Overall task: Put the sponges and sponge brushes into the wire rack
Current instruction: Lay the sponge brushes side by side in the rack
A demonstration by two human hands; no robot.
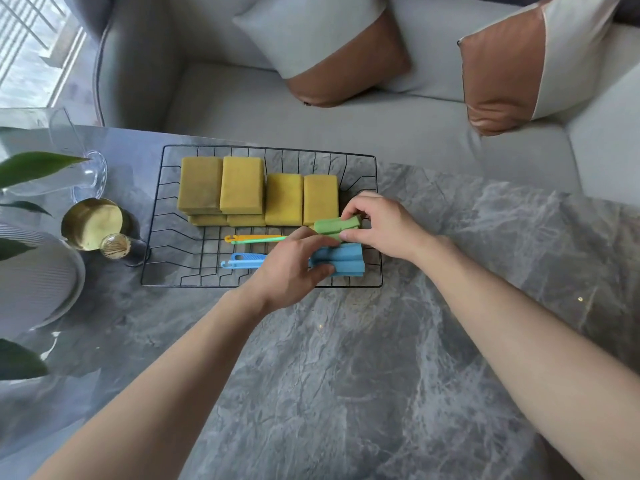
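left hand (294,268) and right hand (381,225) pinching green sponge brush (337,226), handle pointing left

grey marble table (381,358) | grey sofa (242,109) | two cushions | window (31,46) daylight

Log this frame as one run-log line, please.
stage: arranging brushes in wire rack | left hand: on blue sponge brush | right hand: on green sponge brush | yellow sponges: racked

Blue sponge brushes' (337,261) middle and orange brush's (252,238) head behind the left hand (294,268).
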